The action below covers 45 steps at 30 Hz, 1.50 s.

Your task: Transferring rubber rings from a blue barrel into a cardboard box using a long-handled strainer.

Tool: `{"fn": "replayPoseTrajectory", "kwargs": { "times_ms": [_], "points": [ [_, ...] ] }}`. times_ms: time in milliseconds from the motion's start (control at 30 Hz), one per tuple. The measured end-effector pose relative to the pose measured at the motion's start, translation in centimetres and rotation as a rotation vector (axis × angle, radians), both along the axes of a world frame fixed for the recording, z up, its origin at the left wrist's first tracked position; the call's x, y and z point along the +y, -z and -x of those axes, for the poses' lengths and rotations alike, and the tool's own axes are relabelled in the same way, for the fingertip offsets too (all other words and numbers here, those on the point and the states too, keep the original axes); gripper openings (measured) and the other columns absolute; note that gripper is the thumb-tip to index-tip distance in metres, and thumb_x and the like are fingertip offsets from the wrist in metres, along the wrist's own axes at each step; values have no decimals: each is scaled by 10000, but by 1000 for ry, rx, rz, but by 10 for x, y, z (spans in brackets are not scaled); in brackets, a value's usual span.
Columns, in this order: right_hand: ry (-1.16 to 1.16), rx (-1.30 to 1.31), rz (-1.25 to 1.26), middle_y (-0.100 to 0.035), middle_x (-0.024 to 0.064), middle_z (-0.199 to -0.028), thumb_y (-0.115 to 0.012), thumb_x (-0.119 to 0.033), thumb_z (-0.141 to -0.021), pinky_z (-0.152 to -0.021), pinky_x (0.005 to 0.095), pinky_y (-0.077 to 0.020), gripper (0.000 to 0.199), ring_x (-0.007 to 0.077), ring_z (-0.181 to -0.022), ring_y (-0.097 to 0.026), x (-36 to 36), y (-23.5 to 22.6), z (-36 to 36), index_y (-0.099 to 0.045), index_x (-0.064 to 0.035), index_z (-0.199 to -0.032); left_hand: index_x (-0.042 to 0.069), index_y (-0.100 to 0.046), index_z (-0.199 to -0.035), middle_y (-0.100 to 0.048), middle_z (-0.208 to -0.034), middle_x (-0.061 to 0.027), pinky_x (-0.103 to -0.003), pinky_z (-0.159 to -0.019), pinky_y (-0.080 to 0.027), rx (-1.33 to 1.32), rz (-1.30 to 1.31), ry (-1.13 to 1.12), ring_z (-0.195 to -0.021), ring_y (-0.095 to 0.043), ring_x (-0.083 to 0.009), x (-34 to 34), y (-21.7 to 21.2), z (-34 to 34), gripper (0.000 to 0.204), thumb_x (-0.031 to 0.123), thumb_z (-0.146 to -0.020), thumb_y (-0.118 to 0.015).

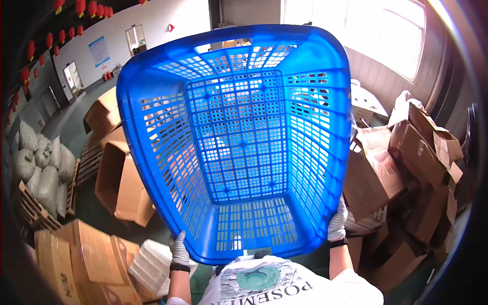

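A large blue plastic basket [206,239] with slotted walls and a gridded bottom fills the middle of the head view. It is tipped so its open top faces me, and nothing lies inside. My left hand [179,247], in a whitish knit glove with a dark band at the wrist, grips the rim at the lower left. At the lower right side my right hand [337,223], gloved alike, is closed on the basket's edge; most of its fingers are hidden behind the wall.
Opened cardboard boxes [422,152] are heaped at the right. Taped cartons [99,254] and a white foam block [151,264] stand at the lower left. Farther left, stuffed sacks [46,162] lie on a wooden pallet [73,188]. A bright window [371,30] is at the upper right.
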State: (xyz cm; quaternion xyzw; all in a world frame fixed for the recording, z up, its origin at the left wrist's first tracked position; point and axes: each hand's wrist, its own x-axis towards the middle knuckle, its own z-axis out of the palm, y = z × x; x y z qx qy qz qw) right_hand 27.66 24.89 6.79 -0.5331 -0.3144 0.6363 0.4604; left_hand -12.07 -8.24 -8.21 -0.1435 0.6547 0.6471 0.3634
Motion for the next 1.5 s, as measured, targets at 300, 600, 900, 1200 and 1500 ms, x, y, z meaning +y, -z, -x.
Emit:
{"fn": "replayPoseTrajectory", "kwargs": {
  "times_ms": [300,600,900,1200,1500],
  "points": [
    [-44,-28,-43,-617,90,-1207,-528,-430,-944,-1004,393,-433,501,227,-1089,-580,16,5,7,-586,-18,-1224,56,-631,-1160,-658,-1053,-33,-338,-863,-480,84,81,25,-912,-603,-176,18,-9,14,408,94,-762,-716],
    [-25,-245,-168,-634,79,-1151,-478,-454,-964,-950,377,-463,528,196,-1022,-597,23,17,0,-585,2,-1207,72,-652,-1104,-674,-1013,-35,-367,-868,-516,-75,75,17,-910,-639,-196,23,-24,28,349,92,-765,-732],
    [54,-178,-64,-660,55,-1057,-523,-406,-947,-909,355,-479,430,179,-964,-611,26,29,3,-637,-30,-1120,56,-618,-1133,-658,-1036,-59,-365,-846,-533,-138,43,-19,-895,-635,-214,35,0,20,366,82,-782,-720],
    [-43,-247,-148,-590,27,-1196,-519,-511,-919,-979,354,-411,577,183,-1087,-541,-21,12,22,-556,-45,-1257,67,-627,-1073,-666,-973,-25,-332,-768,-531,-98,-17,1,-815,-619,-150,6,-2,36,282,65,-804,-714],
    [-103,-331,-95,-543,52,-1301,-414,-520,-965,-1053,384,-368,598,214,-1175,-514,-42,12,-1,-475,-80,-1366,48,-612,-1117,-674,-1049,-70,-342,-834,-533,-132,5,-18,-901,-645,-183,-42,9,22,330,69,-803,-709]
  ]
}}
